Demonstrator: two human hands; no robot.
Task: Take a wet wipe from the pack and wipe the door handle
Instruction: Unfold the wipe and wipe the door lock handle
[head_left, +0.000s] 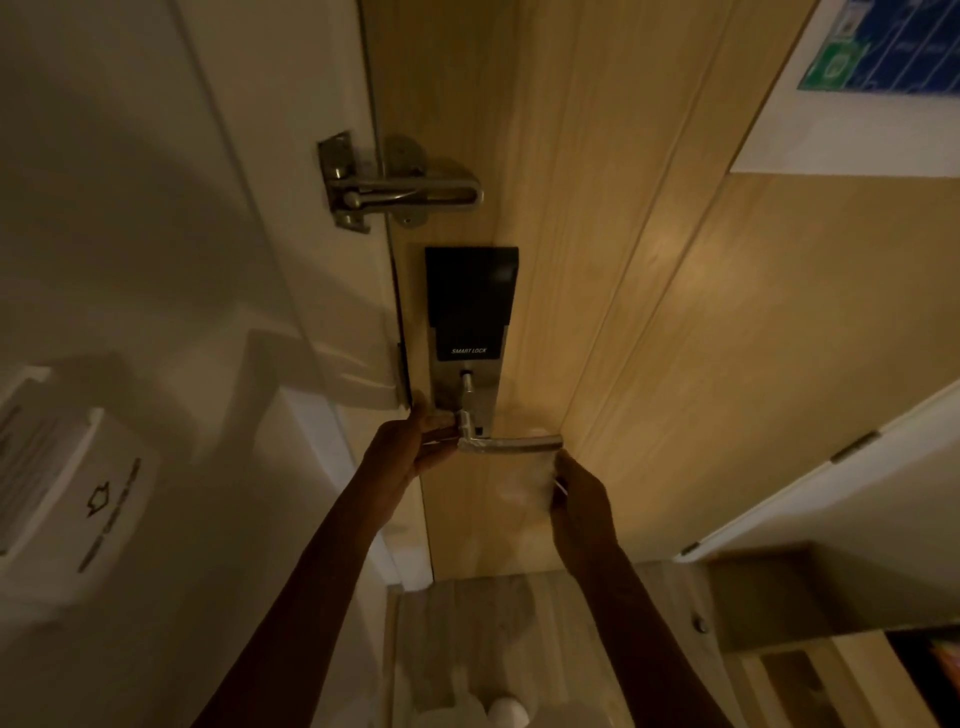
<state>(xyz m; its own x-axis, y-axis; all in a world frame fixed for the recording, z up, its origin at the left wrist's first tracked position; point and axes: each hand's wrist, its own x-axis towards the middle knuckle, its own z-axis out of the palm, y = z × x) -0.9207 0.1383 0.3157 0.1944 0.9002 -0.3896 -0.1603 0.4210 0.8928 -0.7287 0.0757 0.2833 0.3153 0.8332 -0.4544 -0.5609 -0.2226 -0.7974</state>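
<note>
Left hand (415, 441) pinching wet wipe (519, 480) at door handle (511, 444) pivot; right hand (579, 493) pinching opposite end, stretching it taut for wiping.

wet wipe (522, 480) blurred (nearly see-through), poster (883, 47) cut off

Readable text: one label, on the door lock.

From my remote seat I read "SMART LOCK" in white capitals on the black panel of the electronic lock (470, 306), which is mounted on the wooden door (649, 312), above the lever. On the wall at the left, the white card holder (98, 499) carries a small house-shaped outline symbol and a line of print beside it, but I cannot make out the words. At the top right, a notice (878, 47) with blue and green fields is fixed to the door; its print is too blurred for me to read.
</note>
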